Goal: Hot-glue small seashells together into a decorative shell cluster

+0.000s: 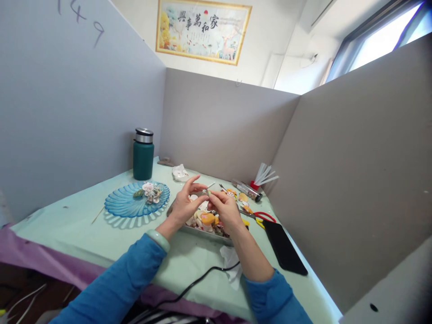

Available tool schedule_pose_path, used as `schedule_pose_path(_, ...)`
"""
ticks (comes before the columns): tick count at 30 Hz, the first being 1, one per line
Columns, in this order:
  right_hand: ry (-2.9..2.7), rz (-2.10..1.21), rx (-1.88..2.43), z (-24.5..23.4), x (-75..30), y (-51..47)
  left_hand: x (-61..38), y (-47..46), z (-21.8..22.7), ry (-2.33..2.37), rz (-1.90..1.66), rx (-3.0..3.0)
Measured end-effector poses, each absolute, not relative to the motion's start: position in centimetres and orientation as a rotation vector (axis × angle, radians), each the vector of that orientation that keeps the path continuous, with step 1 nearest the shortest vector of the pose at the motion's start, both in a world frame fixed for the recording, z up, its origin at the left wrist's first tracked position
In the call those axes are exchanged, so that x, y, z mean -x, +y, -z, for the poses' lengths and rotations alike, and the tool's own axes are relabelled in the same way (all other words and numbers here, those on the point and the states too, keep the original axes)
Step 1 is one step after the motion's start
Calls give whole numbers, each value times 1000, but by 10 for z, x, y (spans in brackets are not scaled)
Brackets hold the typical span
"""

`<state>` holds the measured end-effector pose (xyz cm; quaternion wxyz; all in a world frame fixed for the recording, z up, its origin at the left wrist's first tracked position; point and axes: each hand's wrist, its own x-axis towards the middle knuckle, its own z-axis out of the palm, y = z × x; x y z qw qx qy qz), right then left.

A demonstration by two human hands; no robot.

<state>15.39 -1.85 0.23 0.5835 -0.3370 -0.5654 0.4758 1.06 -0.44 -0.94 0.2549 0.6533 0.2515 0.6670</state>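
My left hand (186, 201) and my right hand (225, 208) meet above a metal tray (199, 231) that holds several shells and small colourful pieces. Both hands pinch a small thin object (208, 190) between their fingertips; a pale stick-like end pokes out to the upper right. What the object is stays too small to tell. My wrists and blue sleeves reach in from the near table edge.
A blue shell-shaped glass plate (128, 204) with a few shells lies left of the tray. A green flask (143, 155) stands behind it. Red-handled scissors (261, 217), a black phone (283, 246), white sticks (266, 175), a tissue (231, 261) and a black cable (199, 281) lie nearby. Partition walls enclose the table.
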Motion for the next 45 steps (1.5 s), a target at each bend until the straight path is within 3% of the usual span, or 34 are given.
schedule_pose_path(45, -1325, -1114, 714, -1, -152, -18, -9, -3, 11, 704, -1797, -1828)
